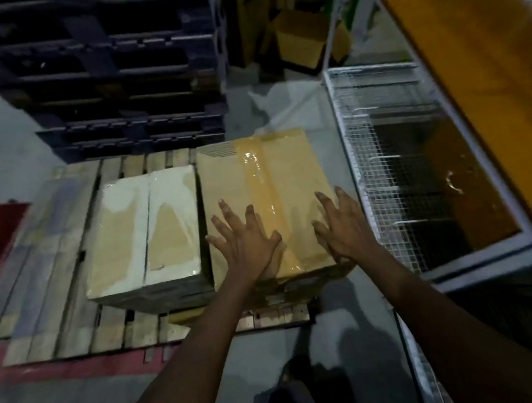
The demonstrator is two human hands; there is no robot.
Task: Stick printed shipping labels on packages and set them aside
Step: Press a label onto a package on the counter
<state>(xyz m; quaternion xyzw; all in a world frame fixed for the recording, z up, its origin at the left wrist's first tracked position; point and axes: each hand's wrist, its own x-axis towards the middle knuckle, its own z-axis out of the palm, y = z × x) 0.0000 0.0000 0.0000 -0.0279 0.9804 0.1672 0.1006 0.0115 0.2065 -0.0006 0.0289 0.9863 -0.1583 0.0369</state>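
The left hand [246, 241] and right hand [344, 230] press flat, fingers spread wide, on the 6 o'clock end of the box [222, 179], which stretches toward 12 o'clock.

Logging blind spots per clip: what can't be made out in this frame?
Head view:
- Any label on the brown box: the left hand and right hand lie flat on its top, covering part.
- Markings on the pale box: blurred, glare on its tape.
- Contents of the wire cage: dark, behind mesh.
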